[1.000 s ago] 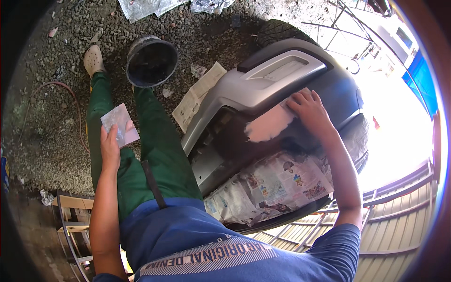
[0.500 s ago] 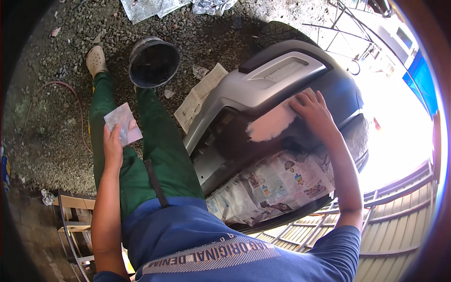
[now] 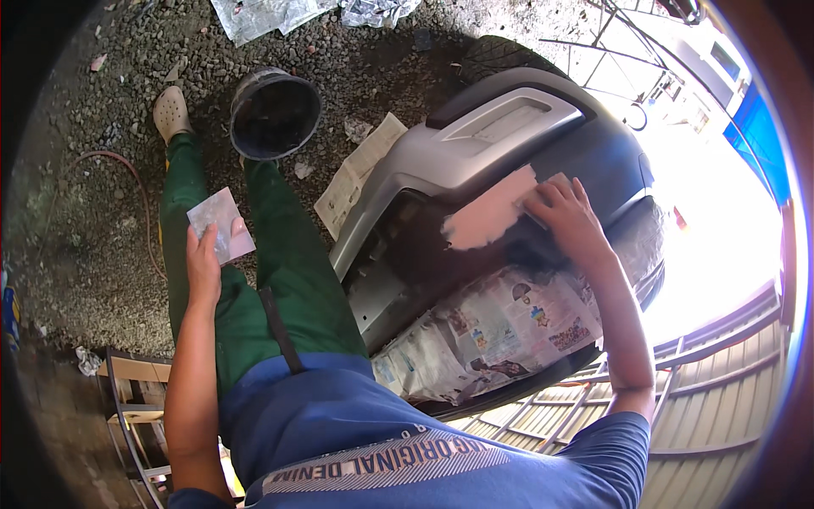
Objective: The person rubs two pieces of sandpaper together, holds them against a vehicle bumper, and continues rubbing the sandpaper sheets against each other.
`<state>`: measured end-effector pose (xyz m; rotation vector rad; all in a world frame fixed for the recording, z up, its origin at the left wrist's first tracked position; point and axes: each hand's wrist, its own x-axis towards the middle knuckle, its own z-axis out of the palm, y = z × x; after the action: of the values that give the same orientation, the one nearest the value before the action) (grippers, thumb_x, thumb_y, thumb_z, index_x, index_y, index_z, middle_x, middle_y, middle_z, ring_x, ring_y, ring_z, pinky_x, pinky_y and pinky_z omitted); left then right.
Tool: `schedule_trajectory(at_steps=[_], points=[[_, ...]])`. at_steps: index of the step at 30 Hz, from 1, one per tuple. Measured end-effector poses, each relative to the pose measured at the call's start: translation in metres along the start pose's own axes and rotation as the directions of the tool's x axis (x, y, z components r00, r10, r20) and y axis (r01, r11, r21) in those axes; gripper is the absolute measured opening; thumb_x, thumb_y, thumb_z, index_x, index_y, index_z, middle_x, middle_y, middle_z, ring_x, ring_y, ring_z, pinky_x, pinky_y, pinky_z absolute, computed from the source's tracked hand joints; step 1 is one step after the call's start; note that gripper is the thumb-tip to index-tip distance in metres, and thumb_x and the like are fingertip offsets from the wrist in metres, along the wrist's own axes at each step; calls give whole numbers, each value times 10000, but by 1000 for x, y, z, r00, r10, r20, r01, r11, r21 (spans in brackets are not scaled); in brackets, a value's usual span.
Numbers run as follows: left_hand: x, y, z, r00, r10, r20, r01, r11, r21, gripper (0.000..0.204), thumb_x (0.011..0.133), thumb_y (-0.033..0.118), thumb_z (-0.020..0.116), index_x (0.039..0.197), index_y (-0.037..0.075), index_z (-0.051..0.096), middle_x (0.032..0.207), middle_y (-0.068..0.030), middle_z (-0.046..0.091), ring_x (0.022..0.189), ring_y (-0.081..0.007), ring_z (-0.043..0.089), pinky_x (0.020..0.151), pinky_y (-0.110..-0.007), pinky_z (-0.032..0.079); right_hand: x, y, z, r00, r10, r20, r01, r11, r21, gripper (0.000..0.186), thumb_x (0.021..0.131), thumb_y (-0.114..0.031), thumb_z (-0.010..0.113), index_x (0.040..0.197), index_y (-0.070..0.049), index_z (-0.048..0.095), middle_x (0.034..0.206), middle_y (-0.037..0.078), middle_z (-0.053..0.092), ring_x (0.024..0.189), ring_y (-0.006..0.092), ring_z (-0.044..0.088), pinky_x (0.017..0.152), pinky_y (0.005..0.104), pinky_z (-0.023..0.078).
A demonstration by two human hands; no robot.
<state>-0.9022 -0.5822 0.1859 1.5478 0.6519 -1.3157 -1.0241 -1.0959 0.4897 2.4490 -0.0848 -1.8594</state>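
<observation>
My left hand (image 3: 204,259) grips a flat, light-coloured mixing plate (image 3: 222,222) with pink putty on it, held above my green-trousered legs. On the right, my right hand (image 3: 566,212) is closed on a flat putty spreader (image 3: 558,181), mostly hidden under the fingers. The spreader lies against the right end of a pink putty patch (image 3: 492,212). This ragged-edged patch covers part of the dark lower area of a silver and grey car bumper (image 3: 407,165). Newspaper (image 3: 500,331) covers the part of the car nearest me.
A black bucket (image 3: 276,117) stands on the gravel just beyond my legs. A folded newspaper (image 3: 360,174) lies beside the bumper, and plastic sheeting (image 3: 263,15) lies farther off. A thin hose (image 3: 136,182) curves at the left. Metal framing (image 3: 127,424) stands at the lower left.
My right hand has shifted slightly down and toward the right end of the patch, uncovering more of the putty's upper edge. The left hand and plate have barely moved.
</observation>
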Motion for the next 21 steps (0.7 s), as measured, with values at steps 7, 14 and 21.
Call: schedule_trajectory(at_steps=[7,14,21], points=[[1,-4,-5,1000,-22,2,22,999,-34,413,1033,238,546,1363,-4,495,1276,-116,586,1156,-197,564,1005,-335,437,30,-11,1,995,-80,-54,78,996,-39,398,911,-102,541,1280,-229,620,1345,92,556,1346,299,483,1180,568,322],[1,-8,-8,999,-35,10,36,998,-48,452,1031,253,558,1395,-2,472,1317,-119,572,1210,-205,552,1038,-338,425,42,-8,16,995,-71,-70,68,997,-45,352,903,-105,547,1223,-220,635,1303,73,567,1324,295,498,1168,566,339],[-1,-7,-7,998,-60,0,60,998,-33,458,1026,251,565,1399,1,475,1336,-121,564,1241,-211,544,1051,-341,423,16,-17,15,995,-68,-72,67,998,-19,331,878,-112,597,1188,-222,641,1274,77,585,1276,306,536,1159,555,353]])
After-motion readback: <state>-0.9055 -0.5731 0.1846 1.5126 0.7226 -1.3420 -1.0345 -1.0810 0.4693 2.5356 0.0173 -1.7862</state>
